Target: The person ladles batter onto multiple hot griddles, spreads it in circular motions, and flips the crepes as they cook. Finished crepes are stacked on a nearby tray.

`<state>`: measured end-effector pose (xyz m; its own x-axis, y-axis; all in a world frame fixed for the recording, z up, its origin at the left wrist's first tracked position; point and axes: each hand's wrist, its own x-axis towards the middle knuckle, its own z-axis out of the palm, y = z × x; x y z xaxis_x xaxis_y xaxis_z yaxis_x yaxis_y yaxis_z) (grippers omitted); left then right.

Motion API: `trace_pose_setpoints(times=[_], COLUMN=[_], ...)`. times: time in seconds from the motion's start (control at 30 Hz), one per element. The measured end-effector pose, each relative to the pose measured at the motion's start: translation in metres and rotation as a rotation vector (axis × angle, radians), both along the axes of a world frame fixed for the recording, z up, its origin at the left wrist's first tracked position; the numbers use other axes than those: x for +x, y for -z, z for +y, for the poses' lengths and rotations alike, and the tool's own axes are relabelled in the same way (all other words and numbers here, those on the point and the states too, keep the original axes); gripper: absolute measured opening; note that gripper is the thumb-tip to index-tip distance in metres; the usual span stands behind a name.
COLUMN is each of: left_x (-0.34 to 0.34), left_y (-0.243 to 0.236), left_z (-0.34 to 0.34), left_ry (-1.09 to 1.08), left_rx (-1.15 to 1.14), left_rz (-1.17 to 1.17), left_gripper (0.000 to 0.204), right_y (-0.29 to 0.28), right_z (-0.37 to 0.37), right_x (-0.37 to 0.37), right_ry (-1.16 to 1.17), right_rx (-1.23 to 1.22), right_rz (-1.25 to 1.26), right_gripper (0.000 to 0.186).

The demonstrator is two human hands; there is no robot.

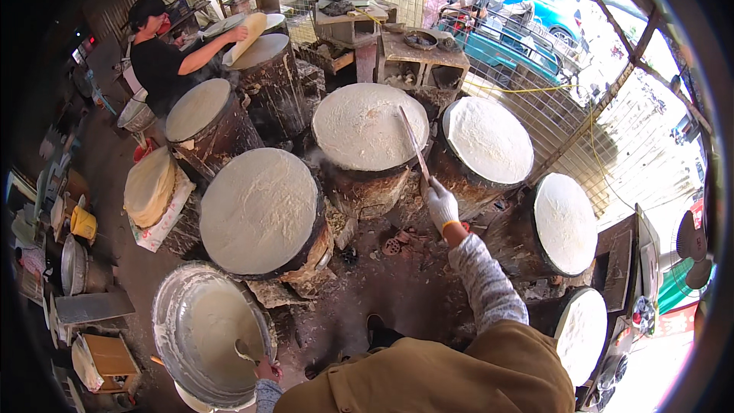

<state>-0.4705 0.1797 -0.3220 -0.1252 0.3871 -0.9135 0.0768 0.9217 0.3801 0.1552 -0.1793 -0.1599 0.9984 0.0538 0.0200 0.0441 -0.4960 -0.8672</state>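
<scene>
My right hand [442, 205], in a white knit glove, is closed round the handle of a long thin scraper [414, 141]. Its far tip rests on the pale batter covering the round griddle [368, 130] in the middle. Down at the lower left, my bare left hand [267, 371] is closed at the rim of a big metal basin [164, 313] of creamy batter [222, 329]. A ladle [243, 349] dips into this batter just beside my fingers, and its handle runs into that hand; the grip is partly hidden.
More batter-covered griddles on rusty drums stand around me: left [260, 210], right [488, 140], far right [565, 223] and lower right [581, 335]. Stacked flat sheets [149, 187] lie at the left. Behind, a co-worker [164, 53] lifts a pale sheet [246, 38]. Rubble [409, 246] litters the floor.
</scene>
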Motion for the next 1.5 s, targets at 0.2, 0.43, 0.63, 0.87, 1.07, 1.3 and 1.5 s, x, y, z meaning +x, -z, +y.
trace_pose_setpoints(times=[0.2,0.43,0.63,0.87,1.07,1.3,1.5], left_x=[0.003,0.016,0.0,0.011,0.011,0.012,0.01], left_y=[-0.011,-0.033,0.002,-0.017,-0.023,-0.028,-0.033], left_z=[0.007,0.002,0.018,0.013,0.015,0.013,0.013], left_ry=[-0.1,-0.123,0.088,0.236,0.224,0.215,0.211], left_rx=[-0.08,-0.14,-0.029,0.015,0.0,-0.014,-0.027], left_rz=[0.086,0.095,0.113,0.097,0.095,0.09,0.106], left_gripper=[0.04,0.04,0.036,0.034,0.034,0.034,0.035], right_y=[-0.02,-0.022,-0.006,-0.008,-0.043,-0.021,-0.029], right_z=[0.02,0.006,-0.014,-0.031,-0.028,-0.052,-0.023], right_x=[0.073,0.069,0.046,-0.01,-0.055,-0.055,-0.003], right_ry=[-0.075,-0.17,-0.219,-0.224,-0.236,-0.167,-0.202], right_rx=[0.0,-0.056,-0.066,-0.082,-0.071,0.076,0.103], right_rz=[-0.051,0.016,0.101,0.083,0.198,0.067,0.243], right_gripper=[0.038,0.04,0.039,0.04,0.041,0.041,0.041])
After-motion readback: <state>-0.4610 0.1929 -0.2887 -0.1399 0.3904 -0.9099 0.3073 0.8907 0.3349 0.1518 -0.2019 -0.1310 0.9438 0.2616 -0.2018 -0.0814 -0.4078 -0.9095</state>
